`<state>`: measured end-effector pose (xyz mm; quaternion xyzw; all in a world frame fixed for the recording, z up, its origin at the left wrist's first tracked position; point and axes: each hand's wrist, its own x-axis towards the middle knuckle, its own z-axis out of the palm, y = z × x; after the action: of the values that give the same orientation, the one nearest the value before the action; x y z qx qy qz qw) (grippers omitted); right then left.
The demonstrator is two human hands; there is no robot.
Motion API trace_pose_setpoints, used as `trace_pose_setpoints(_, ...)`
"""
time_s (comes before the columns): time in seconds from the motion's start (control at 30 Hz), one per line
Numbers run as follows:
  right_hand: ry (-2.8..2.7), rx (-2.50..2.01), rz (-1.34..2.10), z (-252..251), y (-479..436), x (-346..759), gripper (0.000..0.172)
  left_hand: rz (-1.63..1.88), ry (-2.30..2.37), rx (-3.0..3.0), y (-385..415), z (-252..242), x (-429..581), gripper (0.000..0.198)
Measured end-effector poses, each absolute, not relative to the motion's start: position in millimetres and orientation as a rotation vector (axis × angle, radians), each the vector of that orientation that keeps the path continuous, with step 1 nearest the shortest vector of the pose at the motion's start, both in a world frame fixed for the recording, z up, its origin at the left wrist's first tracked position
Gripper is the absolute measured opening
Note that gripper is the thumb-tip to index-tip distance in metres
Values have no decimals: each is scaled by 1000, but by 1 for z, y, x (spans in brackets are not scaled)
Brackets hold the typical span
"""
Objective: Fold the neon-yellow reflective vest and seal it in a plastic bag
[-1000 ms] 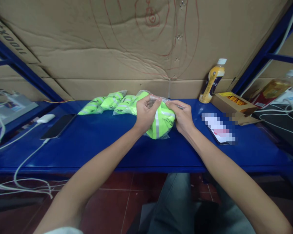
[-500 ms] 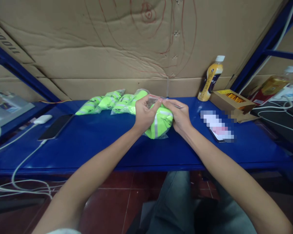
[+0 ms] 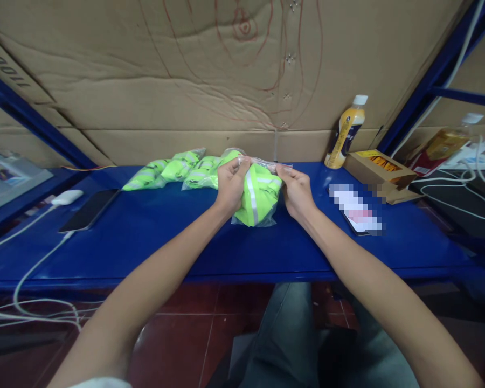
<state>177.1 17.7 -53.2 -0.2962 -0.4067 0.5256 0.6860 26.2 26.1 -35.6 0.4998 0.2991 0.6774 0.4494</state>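
A clear zip bag (image 3: pixel 259 196) with a folded neon-yellow reflective vest inside hangs between my two hands, just above the blue table (image 3: pixel 178 231). My left hand (image 3: pixel 231 182) pinches the bag's top edge at its left end. At the right end of the same edge, my right hand (image 3: pixel 297 188) grips it between thumb and fingers. Silvery stripes of the vest show through the plastic. Behind my left hand lie several more bagged neon-yellow vests (image 3: pixel 181 166) in a row, touching one another.
Left on the table are a dark phone (image 3: pixel 91 210) and a white charger (image 3: pixel 67 198) with cables. To the right lie another phone (image 3: pixel 355 210), an upright drink bottle (image 3: pixel 345 132) and an open cardboard box (image 3: pixel 378 171). A cardboard wall (image 3: pixel 145 108) stands behind.
My hands have moved apart, from nearly meeting at the bag's middle to its two top corners. The bag's top edge is now stretched between them.
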Motion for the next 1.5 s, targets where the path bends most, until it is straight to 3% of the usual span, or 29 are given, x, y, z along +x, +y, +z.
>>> trace_pose_setpoints(0.23,-1002,-679,1116,-54,20,182,42,1571,763,1118,29,-35,26,34)
trace_pose_setpoints(0.37,-1034,-659,1122,-52,21,181,47,1579,747,1140,33,-36,21,44)
trace_pose_setpoints(0.6,-889,-692,980,-55,32,194,50,1064,735,1288,25,-38,22,58)
trace_pose_setpoints(0.7,-1020,-827,856,-56,32,198,52,1095,764,1306,29,-47,21,59)
trace_pose_setpoints(0.87,-1520,-1188,271,-53,13,196,85,1359,822,1204,42,-57,17,62)
trace_pose_setpoints(0.93,-1780,-1227,126,-53,5,192,90,1447,830,1182,44,-58,17,63)
trace_pose_setpoints(1.13,-2074,-1214,230,-65,0,181,111,1393,887,1109,45,-65,23,61)
trace_pose_setpoints(1.3,-1977,-1311,138,-67,12,189,102,1322,930,1316,47,-61,21,59)
trace_pose_setpoints(1.5,-1772,-1699,-111,-56,35,233,93,1390,1444,2340,48,-37,-10,54)
